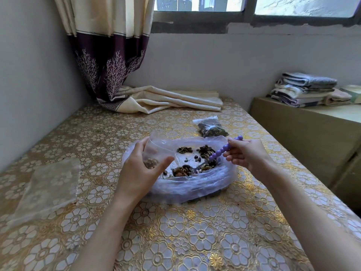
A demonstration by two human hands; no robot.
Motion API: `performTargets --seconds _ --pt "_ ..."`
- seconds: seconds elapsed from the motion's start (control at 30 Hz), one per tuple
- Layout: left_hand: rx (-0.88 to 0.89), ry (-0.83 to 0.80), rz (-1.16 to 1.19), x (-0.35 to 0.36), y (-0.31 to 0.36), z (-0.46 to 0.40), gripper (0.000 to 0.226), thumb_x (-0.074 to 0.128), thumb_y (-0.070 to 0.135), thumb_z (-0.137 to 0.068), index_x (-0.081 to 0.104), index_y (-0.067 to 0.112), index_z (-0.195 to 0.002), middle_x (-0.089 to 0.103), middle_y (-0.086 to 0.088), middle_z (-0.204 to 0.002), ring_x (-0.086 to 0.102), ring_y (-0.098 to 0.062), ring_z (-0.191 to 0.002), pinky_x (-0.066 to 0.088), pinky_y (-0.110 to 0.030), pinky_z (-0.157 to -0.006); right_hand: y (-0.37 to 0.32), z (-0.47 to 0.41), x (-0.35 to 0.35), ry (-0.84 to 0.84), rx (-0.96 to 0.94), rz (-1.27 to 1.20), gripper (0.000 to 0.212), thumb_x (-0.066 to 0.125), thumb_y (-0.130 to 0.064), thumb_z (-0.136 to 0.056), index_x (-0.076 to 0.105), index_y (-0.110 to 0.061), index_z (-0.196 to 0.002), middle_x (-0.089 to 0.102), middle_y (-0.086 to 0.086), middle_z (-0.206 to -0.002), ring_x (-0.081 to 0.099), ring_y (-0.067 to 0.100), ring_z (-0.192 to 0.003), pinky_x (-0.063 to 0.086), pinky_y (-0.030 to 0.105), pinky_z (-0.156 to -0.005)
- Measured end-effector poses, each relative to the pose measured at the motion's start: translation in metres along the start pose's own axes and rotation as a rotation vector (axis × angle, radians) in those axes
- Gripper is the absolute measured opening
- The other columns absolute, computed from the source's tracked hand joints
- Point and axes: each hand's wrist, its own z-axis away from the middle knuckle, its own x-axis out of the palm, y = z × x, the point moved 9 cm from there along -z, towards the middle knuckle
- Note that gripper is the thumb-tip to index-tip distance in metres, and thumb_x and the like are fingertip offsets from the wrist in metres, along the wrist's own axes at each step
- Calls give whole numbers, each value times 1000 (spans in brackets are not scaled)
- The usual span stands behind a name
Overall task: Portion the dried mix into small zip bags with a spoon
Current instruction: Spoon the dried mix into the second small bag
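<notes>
Left hand: the left hand (136,169) grips a small zip bag (156,151) between thumb and curled fingers, holding it upright over the near-left rim of the large bag, mouth facing up.
Small zip bag: clear plastic, with a small clump of brown dried mix sitting at its bottom, just beside the thumb.
Right hand: the right hand (244,153) pinches the beaded purple handle of the spoon (218,153), fingers curled round it; the handle's end pokes out past the knuckles toward the far side.
Spoon: it slants down and to the left from the hand, its metal bowl lying low among the dried mix near the front of the large bag.
Large bag: a wide, clear plastic bag (195,188) rests on the table with its sides rolled down into a shallow basin between the two hands.
Dried mix: dark and brown pieces (205,151) lie scattered in several small heaps on the basin's floor, the heaps apart from each other.
Filled bag: one filled zip bag (212,127) packed with dark green and brown mix lies on the table just behind the large bag.
Spare bags: a flat stack of empty clear bags (48,188) lies well to the left, near the table's edge.
Table: covered with a gold floral tablecloth (195,241).
Background: a cream and purple curtain (109,61) hangs in the corner, its hem spilling onto the table; folded towels (306,89) sit stacked on a ledge at the right.
</notes>
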Motion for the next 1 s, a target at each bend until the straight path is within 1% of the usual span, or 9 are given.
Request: performTargets --seconds 0.13,0.2,0.3,0.43,0.6,0.73,0.8,0.9,1.0 --pt "-1 -3 -15 0 -1 0 96 53 78 -58 36 25 -137 60 1 -117 58 -11 -99 41 -14 -71 2 1 0 10 24 -108 28 53 -15 -94 63 0 -73 66 8 -54 59 11 -44 47 16 -42" --pt "-3 -3 -22 0 -1 0 98 51 81 -58 35 25 -137 61 -1 -118 59 -12 -98 43 -18 -72 1 0 -2 32 28 -148 28 53 -16 -94 63 -1 -73 65 7 -54 59 11 -44 47 16 -41" --pt "-5 -17 -33 2 0 0 101 46 88 -55 35 28 -135 61 2 -115 60 -10 -94 44 -17 -70 -6 0 -5 69 4 -179 28 53 -16 -94 62 -2 -72 65 6 -52 59 10 -43 46 16 -41" --pt "-6 -37 -25 3 0 1 106 43 92 -51 36 27 -135 61 5 -113 60 -7 -94 46 -18 -72 -28 2 -6 107 -78 -209 29 53 -17 -95 62 -3 -71 64 3 -50 58 8 -42 44 15 -39" --pt "-11 -45 -46 4 -1 1 105 44 90 -53 34 27 -136 60 3 -118 61 -12 -100 53 -36 -82 -62 9 2 110 -177 -261 28 52 -17 -95 61 -3 -72 64 3 -51 57 9 -43 45 15 -41" --pt "1 -33 -36 2 1 2 102 45 88 -54 35 27 -135 60 2 -116 61 -13 -94 52 -32 -80 -84 23 28 14 -274 -219 30 52 -15 -95 63 -6 -69 66 2 -54 58 9 -45 46 15 -44" --pt "6 -28 -9 2 3 2 99 47 85 -55 37 27 -134 58 5 -116 60 -8 -95 51 -29 -82 -93 32 43 -23 -341 -157 30 53 -15 -95 65 -6 -69 67 3 -55 60 12 -48 48 19 -47" --pt "16 -18 56 0 9 2 87 51 82 -56 40 33 -127 58 17 -100 60 11 -77 48 -11 -67 -109 48 63 -71 -502 -41 26 54 -13 -94 65 -4 -73 68 5 -60 61 15 -51 49 24 -49" --pt "9 11 123 -5 12 2 81 50 85 -54 37 38 -119 60 16 -89 61 9 -67 50 -12 -58 -124 64 80 -142 -658 42 19 54 -9 -94 62 0 -78 69 3 -65 61 16 -53 50 25 -50"
